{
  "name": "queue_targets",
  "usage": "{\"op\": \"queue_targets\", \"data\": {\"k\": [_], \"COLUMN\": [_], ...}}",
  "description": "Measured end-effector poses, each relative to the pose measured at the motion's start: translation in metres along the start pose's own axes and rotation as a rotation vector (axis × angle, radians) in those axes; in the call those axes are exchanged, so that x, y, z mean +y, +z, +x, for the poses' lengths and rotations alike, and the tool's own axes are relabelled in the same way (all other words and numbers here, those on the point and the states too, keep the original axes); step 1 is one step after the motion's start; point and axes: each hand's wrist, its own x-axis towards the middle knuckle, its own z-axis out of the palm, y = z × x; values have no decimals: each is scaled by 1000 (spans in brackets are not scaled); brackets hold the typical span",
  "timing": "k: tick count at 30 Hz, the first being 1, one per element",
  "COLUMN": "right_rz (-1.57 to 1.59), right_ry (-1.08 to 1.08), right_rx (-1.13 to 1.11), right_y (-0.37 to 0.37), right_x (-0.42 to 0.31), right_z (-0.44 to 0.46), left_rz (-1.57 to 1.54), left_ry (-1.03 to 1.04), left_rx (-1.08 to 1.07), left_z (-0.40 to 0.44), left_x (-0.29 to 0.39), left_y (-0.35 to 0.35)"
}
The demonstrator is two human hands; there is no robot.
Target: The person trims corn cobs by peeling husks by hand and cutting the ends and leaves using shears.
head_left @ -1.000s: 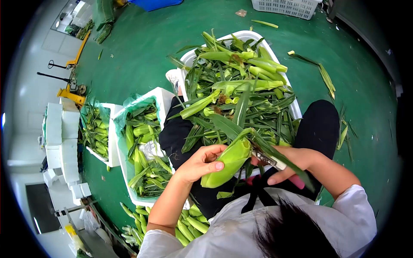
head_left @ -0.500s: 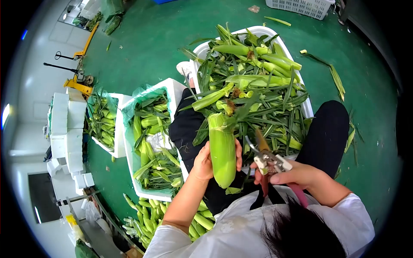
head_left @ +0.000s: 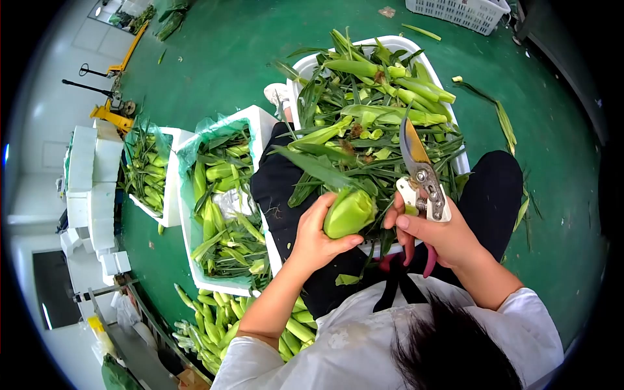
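My left hand (head_left: pixel 313 235) is wrapped around a green ear of corn in its husk (head_left: pixel 351 214), with one blunt end tipped up toward me. Long leaves trail from its far side. In my right hand (head_left: pixel 448 235) is a pair of pruning shears (head_left: pixel 426 179) with red handles, the blades pointing away from me and apart from the ear. Between my knees stands a white tub (head_left: pixel 398 43), heaped with husk leaves (head_left: pixel 364 140) and stalk pieces, just beyond both hands.
Left of my leg are a white foam box (head_left: pixel 261 133) of corn and leaves and a second foam box (head_left: pixel 175 140). A pile of corn ears (head_left: pixel 218 325) lies at lower left. Beyond are a yellow pallet jack (head_left: pixel 112 116) and a white crate (head_left: pixel 455 14).
The ear has turned from lying lengthwise to end-on in my left hand. My right hand has raised the shears, whose blades now point up and away.
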Motion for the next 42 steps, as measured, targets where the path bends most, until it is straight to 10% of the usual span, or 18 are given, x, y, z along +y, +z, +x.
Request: {"op": "queue_targets", "data": {"k": [8, 17, 23, 25, 29, 37, 39, 40, 42], "right_rz": [-317, 257, 114, 171, 146, -178, -201, -211, -122], "right_ry": [-203, -17, -98, -123, 50, 358, 448, 447, 477], "right_rx": [-48, -102, -121, -152, -277, -223, -210, -186, -151], "right_y": [25, 73, 83, 85, 101, 42, 20, 12, 4], "right_x": [-5, 0, 8, 10, 29, 82, 90, 94, 98], "right_z": [14, -1, -3, 5, 34, 33, 27, 21, 8], "left_rz": [445, -989, -1222, -731, -868, -133, 39, 59, -92], "left_ry": [259, -137, -123, -109, -343, -949, -645, -234, -379], "left_rx": [46, 74, -5, -141, 268, 2389, 2870, 3021, 2469], "left_z": [12, -39, -46, -56, -154, -634, -650, -658, -684], "left_x": [16, -5, -8, -23, -30, -48, -10, -17, -70], "left_y": [-17, 45, 46, 32, -30, -166, -179, -198, -225]}}
